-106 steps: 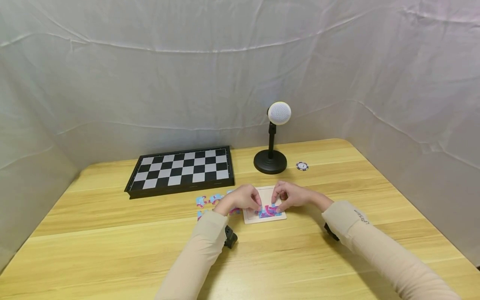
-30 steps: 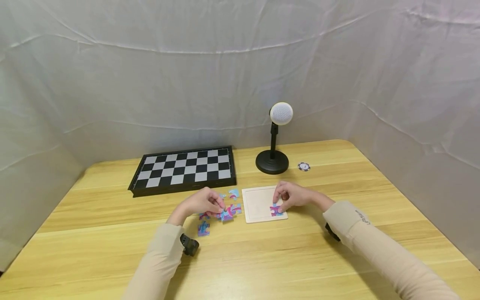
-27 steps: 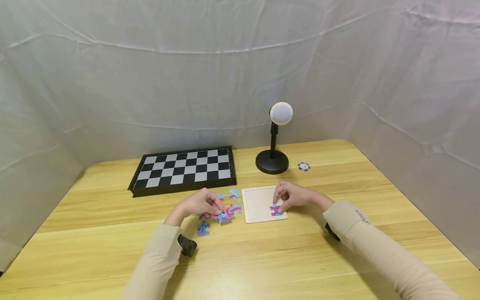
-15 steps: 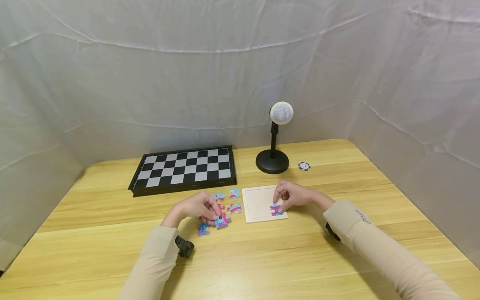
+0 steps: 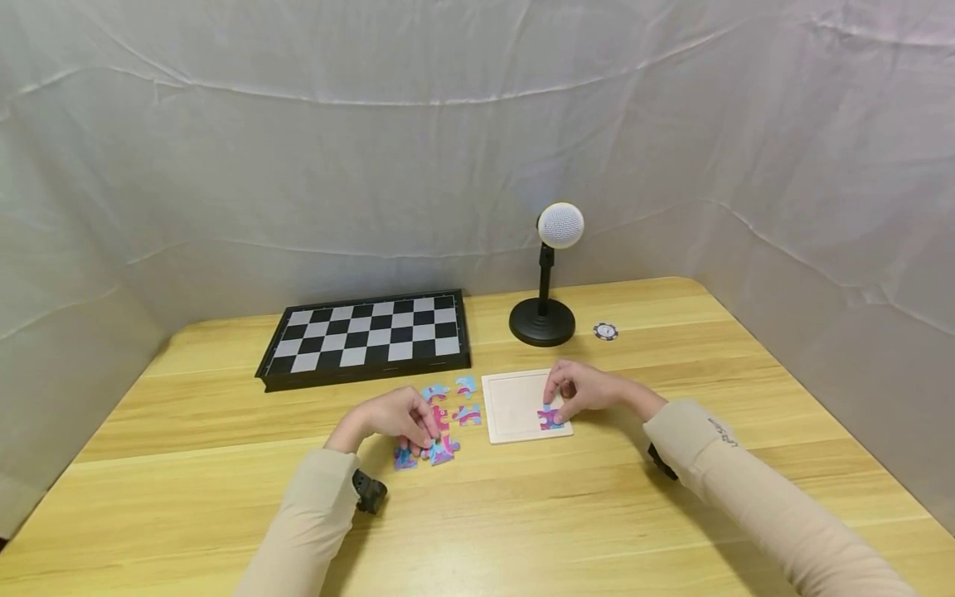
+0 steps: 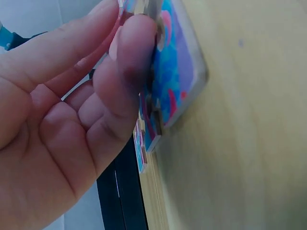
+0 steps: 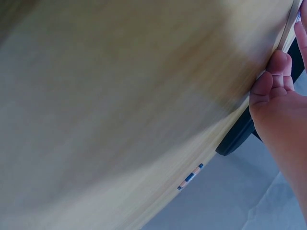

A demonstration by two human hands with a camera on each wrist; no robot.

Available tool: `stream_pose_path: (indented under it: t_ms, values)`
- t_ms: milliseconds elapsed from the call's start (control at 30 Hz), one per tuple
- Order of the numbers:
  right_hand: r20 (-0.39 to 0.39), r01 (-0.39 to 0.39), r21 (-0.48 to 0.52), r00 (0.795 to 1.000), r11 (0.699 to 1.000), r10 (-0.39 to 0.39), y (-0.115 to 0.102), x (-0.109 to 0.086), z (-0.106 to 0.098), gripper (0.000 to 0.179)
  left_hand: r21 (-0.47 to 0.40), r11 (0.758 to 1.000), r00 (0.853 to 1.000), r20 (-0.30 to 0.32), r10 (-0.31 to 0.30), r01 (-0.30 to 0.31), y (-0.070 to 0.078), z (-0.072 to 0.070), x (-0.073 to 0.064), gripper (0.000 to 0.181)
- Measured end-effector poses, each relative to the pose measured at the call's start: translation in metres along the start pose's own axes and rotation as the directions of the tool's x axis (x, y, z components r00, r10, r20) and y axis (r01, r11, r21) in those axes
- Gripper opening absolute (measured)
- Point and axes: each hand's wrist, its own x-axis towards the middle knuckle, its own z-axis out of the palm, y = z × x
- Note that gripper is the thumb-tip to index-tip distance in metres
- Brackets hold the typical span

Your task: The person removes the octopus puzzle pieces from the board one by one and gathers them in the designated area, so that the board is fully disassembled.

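My left hand (image 5: 399, 417) is low over a group of loose jigsaw pieces left of the wooden puzzle tray (image 5: 515, 406). Its thumb and fingertips pinch a blue, pink and purple jigsaw piece (image 5: 444, 450), whose rounded corner shows close up in the left wrist view (image 6: 184, 62). At the tray's lower right corner, my right hand (image 5: 585, 388) holds a purple and blue jigsaw piece (image 5: 549, 419) between thumb and finger. That piece lies inside the tray. In the right wrist view the right hand (image 7: 280, 91) appears at the edge, its fingertips partly cut off.
Other jigsaw pieces lie around my left hand, among them a blue and pink one (image 5: 467, 414) and a purple one (image 5: 405, 458). Behind stand a folded chessboard (image 5: 366, 336) and a microphone on a round black base (image 5: 542, 322). A poker chip (image 5: 605, 332) lies beside it.
My left hand has left the tray with a jigsaw piece and moved left, then lower towards me among the loose pieces. My right hand has stayed on its piece.
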Motion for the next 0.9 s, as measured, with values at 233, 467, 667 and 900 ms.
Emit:
stream_pose_path:
  t_ms: [233, 467, 667, 900]
  values:
    - [-0.003, 0.014, 0.010, 1.000, 1.000, -0.014, 0.000, -0.001, 0.001, 0.021, 0.005, 1.000, 1.000, -0.013, -0.027, 0.027, 0.002, -0.001, 0.000, 0.004]
    - [-0.005, 0.007, 0.017, 1.000, 1.000, -0.007, 0.003, 0.000, 0.000, 0.022, 0.027, 0.999, 0.999, -0.045, -0.019, 0.020, 0.008, 0.000, 0.003, 0.006]
    - [0.002, -0.008, 0.022, 1.000, 1.000, 0.008, 0.002, -0.001, 0.000, 0.025, 0.036, 0.999, 0.997, -0.068, -0.028, 0.030, 0.014, 0.002, 0.007, 0.006]
    - [0.018, 0.009, 0.014, 1.000, 1.000, -0.009, 0.000, -0.002, 0.000, 0.028, 0.028, 1.000, 0.996, -0.084, 0.001, 0.001, 0.020, 0.007, 0.014, 0.005]
